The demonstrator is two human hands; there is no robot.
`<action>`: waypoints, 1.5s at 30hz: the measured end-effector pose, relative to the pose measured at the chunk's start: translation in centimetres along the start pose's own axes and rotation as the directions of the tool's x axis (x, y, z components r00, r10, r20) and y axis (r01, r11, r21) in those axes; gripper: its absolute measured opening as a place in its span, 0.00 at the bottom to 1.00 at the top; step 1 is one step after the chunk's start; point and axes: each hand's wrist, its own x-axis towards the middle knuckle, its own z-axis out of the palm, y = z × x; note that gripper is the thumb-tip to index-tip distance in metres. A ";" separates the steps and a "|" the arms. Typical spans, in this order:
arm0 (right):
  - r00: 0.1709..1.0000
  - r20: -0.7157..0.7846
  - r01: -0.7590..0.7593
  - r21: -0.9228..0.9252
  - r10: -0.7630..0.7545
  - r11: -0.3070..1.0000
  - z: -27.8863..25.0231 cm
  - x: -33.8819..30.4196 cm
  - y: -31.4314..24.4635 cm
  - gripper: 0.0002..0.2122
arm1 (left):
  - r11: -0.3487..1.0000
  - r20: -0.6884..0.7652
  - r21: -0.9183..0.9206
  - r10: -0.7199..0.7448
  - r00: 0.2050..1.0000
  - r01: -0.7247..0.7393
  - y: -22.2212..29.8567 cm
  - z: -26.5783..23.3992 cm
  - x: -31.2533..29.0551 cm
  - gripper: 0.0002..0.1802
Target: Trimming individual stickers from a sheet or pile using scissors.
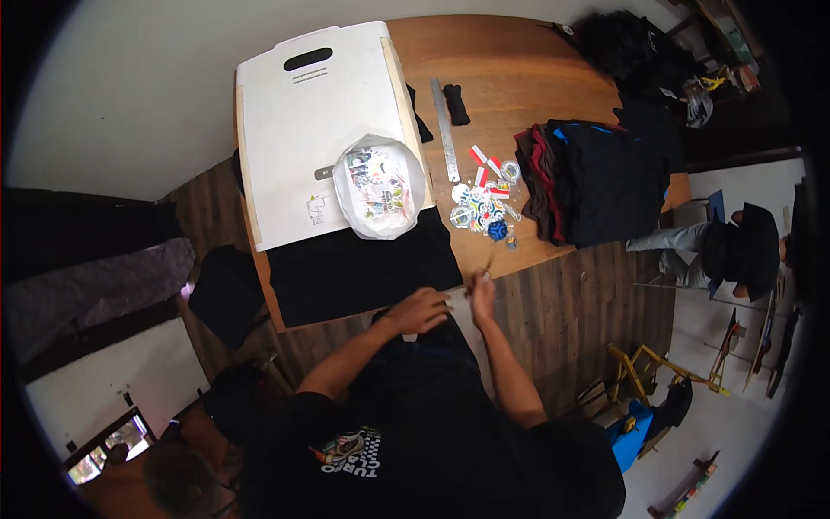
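My left hand (pixel 421 311) is just past the table's near edge, fingers bent and pinched together at a small pale bit I cannot make out. Close to its right, my right hand (pixel 482 298) is raised with closed fingers; something thin and small pokes up from them, too blurred to name. The hands are apart. Beyond the left hand, a black cloth (pixel 363 277) lies flat at the table edge. Past the right hand lie a pile of colourful printed stickers or tags (pixel 484 208), a round blue piece (pixel 497 230) and several red-and-white cards (pixel 478 156).
A big white panel (pixel 285 147) with a handle slot bears an open plastic bag (pixel 380 186) of printed pieces. A metal ruler (pixel 445 130), a black bundle (pixel 456 105) and stacked dark garments (pixel 605 182) lie on the wooden table (pixel 493 52). Another person (pixel 735 251) is at right.
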 end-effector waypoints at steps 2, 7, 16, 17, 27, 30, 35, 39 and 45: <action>0.989 0.127 0.065 0.035 -0.069 0.997 4.0 1.1 1.0 0.18 | 0.975 -0.106 0.144 -0.156 0.982 0.171 -0.5 -3.1 -1.7 0.21; 0.990 0.137 -0.001 0.194 -0.026 0.981 7.6 2.1 4.5 0.23 | 0.666 -0.327 0.432 -0.513 0.793 0.609 -1.5 -8.2 -9.9 0.32; 0.976 -0.197 -0.086 0.064 0.097 0.994 -0.3 -1.6 5.3 0.19 | 0.440 -0.358 0.428 -0.719 0.595 0.789 4.0 -5.0 -27.0 0.32; 0.973 -0.211 -0.082 0.065 0.094 0.994 -1.0 -0.5 5.5 0.19 | 0.424 -0.412 0.325 -0.741 0.530 0.845 4.8 -4.6 -27.7 0.30; 0.889 0.221 0.451 -0.578 -0.402 0.680 0.1 11.5 -6.0 0.13 | 0.315 -0.656 -0.391 -0.754 -0.022 0.865 6.6 -6.4 -19.6 0.23; 0.928 0.190 0.358 -0.690 -0.319 0.630 0.1 13.3 -8.6 0.14 | 0.484 -0.743 -0.300 -0.659 0.117 0.822 2.5 -3.1 -23.9 0.24; 0.908 0.294 0.391 -0.850 -0.298 0.353 -0.9 17.0 -11.6 0.17 | 0.543 -0.723 -0.371 -0.678 0.132 0.754 6.6 -4.9 -14.6 0.16; 0.862 0.461 0.503 -0.832 -0.212 0.235 -0.8 19.3 -11.5 0.20 | 0.651 -0.777 -0.364 -0.606 0.169 0.666 6.6 -2.4 -13.5 0.06; 0.819 0.514 0.569 -0.783 -0.254 0.249 -0.2 20.1 -11.3 0.15 | 0.571 -0.709 -0.467 -0.698 0.100 0.675 5.8 2.1 -14.4 0.05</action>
